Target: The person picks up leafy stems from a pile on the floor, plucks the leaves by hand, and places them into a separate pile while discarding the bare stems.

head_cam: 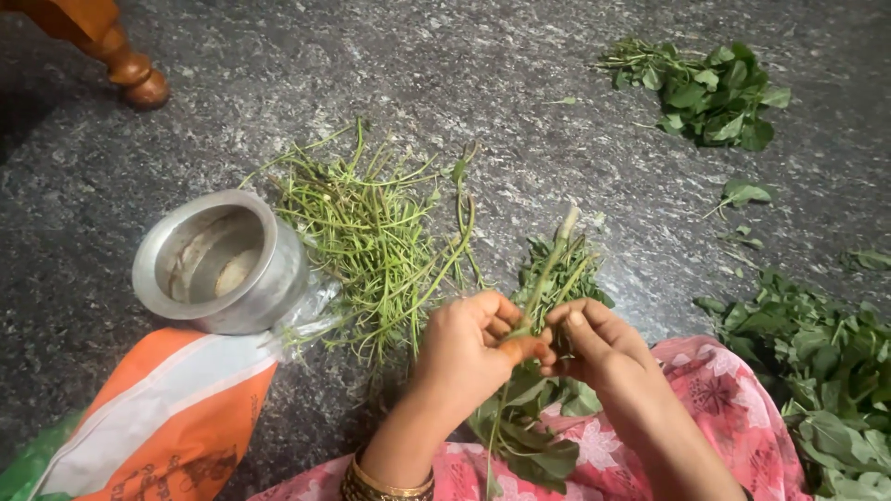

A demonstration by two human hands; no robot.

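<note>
Both sets of fingers are pinched shut on one leafy green stalk [548, 274], left hand [469, 353] and right hand [599, 343] meeting just above the person's pink floral lap [733, 408]. The stalk runs long-ways up and away from the person, cut end pointing to the far side, leaves hanging down toward the lap. Everything sits on a dark speckled stone floor [520, 83]: a pile of bare stems [371, 232] just left, a steel pot [218, 260] beyond that, leaf heaps [715, 88] on the right.

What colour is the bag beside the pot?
Orange with a white band, the bag shows in the head view.
</note>
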